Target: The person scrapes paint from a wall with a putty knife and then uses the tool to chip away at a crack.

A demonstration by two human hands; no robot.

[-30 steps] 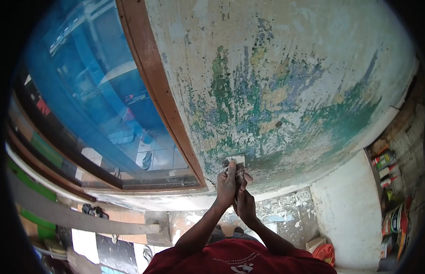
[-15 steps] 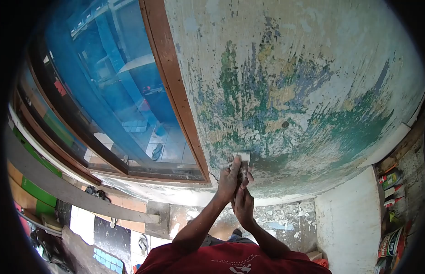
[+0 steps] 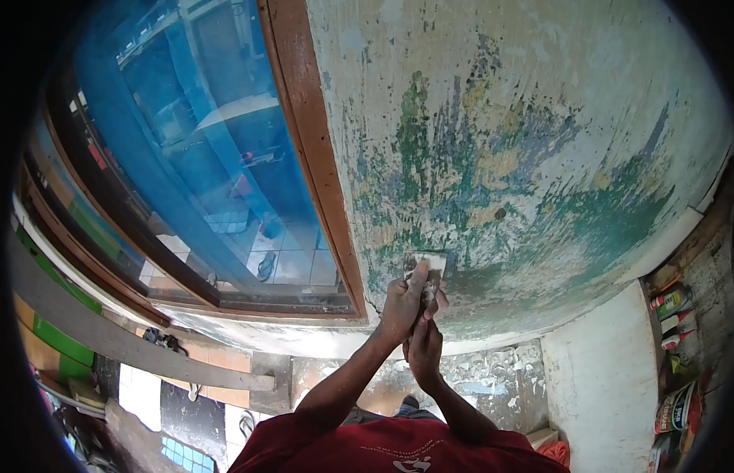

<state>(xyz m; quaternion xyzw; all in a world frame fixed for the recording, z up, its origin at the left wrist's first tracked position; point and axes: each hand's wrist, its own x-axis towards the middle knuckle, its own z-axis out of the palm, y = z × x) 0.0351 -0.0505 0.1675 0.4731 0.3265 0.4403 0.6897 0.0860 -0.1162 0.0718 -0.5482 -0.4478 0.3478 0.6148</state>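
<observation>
Both my hands hold a scraper (image 3: 430, 265) whose flat metal blade is pressed against a wall (image 3: 540, 94) of flaking white, green and blue paint. My left hand (image 3: 402, 307) is wrapped over the tool just below the blade, with the fingers pushing on it. My right hand (image 3: 424, 347) grips the handle lower down, directly under the left hand. The blade sits low on the wall, a short way right of the brown window frame (image 3: 320, 173). The handle is mostly hidden by my fingers.
A blue-tinted window (image 3: 201, 158) fills the left side. Below the wall, paint flakes litter the floor (image 3: 493, 370). Bottles and cans (image 3: 674, 307) stand on shelves at the right. A grey plank (image 3: 146, 355) and sandals lie at the lower left.
The scraper and both hands have slid a little upward and to the right along the wall. The view has shifted slightly, bringing the window frame closer to the middle.
</observation>
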